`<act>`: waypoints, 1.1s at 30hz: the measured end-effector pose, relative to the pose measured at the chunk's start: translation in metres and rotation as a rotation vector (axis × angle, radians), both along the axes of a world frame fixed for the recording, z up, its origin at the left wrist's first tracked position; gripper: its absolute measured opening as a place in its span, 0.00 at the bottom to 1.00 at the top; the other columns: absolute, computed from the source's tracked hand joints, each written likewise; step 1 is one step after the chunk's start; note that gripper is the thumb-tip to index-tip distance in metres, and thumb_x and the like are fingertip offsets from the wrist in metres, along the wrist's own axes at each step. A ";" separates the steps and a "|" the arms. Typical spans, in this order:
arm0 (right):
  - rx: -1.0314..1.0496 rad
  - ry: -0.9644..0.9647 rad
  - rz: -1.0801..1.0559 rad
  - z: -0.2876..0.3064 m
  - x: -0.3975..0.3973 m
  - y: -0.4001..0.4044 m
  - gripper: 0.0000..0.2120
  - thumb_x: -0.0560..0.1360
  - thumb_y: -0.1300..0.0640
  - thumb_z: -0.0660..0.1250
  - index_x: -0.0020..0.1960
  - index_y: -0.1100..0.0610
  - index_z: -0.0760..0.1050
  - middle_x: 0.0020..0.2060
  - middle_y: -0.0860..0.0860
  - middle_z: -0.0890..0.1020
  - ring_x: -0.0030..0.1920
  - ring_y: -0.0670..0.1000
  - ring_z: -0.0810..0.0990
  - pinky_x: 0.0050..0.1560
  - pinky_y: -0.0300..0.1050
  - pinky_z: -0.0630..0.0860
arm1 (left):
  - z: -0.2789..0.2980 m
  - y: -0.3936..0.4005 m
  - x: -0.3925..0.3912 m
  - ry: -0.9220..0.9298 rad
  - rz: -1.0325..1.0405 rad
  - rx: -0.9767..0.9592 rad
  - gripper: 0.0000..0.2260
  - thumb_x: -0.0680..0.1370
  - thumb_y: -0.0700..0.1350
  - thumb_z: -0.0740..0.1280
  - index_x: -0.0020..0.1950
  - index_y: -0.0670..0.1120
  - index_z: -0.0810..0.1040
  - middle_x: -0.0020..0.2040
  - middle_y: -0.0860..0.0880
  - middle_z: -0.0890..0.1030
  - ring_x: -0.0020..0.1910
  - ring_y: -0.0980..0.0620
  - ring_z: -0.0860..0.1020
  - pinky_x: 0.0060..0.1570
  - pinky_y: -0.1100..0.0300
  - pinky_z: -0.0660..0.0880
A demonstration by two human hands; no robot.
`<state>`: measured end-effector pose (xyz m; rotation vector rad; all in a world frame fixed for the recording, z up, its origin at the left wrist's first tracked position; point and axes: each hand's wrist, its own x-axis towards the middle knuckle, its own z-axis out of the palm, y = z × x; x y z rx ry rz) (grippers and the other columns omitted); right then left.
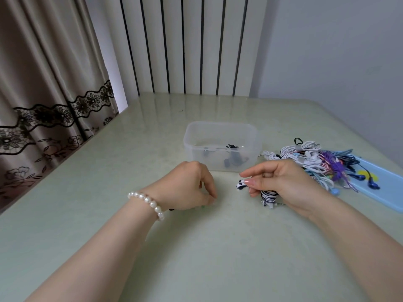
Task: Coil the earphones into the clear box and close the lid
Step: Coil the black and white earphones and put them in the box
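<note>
A clear plastic box (221,132) stands open in the middle of the table, with dark earphones (232,156) lying in it. Just in front of the box, my right hand (283,186) holds a black-and-white striped earphone coil (269,196), its panda-like bud (241,184) sticking out to the left and its plug out below the palm. My left hand (189,186) rests on the table to the left with its fingers curled down; whether it holds anything is hidden. A heap of white, purple and blue earphones (316,162) lies to the right of the box.
A light blue lid (390,192) lies flat at the right table edge, partly under the heap, with blue earbuds (366,179) on it. A curtain hangs past the table's left edge. A wall and a striped panel stand behind the table.
</note>
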<state>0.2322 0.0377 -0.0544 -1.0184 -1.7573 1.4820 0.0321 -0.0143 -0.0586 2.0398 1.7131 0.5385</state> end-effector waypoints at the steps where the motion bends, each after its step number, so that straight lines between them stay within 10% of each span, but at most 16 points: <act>1: -0.003 0.022 -0.005 0.000 0.000 0.001 0.07 0.67 0.70 0.68 0.40 0.60 0.80 0.26 0.53 0.81 0.27 0.48 0.79 0.30 0.33 0.74 | 0.000 0.001 0.000 -0.053 0.019 0.014 0.04 0.68 0.43 0.74 0.35 0.52 0.82 0.39 0.51 0.80 0.39 0.53 0.78 0.37 0.64 0.74; 11: -0.049 0.278 0.012 0.001 0.000 0.001 0.09 0.61 0.64 0.67 0.41 0.60 0.80 0.27 0.55 0.81 0.27 0.49 0.79 0.31 0.36 0.76 | -0.001 -0.002 0.033 -1.251 0.164 -0.236 0.03 0.73 0.32 0.65 0.40 0.37 0.76 0.36 0.43 0.82 0.35 0.51 0.82 0.38 0.62 0.80; 33: 0.164 0.083 -0.012 0.007 0.004 0.003 0.09 0.71 0.68 0.65 0.43 0.56 0.79 0.33 0.47 0.83 0.34 0.44 0.81 0.39 0.32 0.75 | -0.005 0.002 0.038 -1.401 0.251 -0.257 0.04 0.73 0.34 0.65 0.40 0.39 0.78 0.37 0.46 0.82 0.33 0.53 0.80 0.34 0.64 0.78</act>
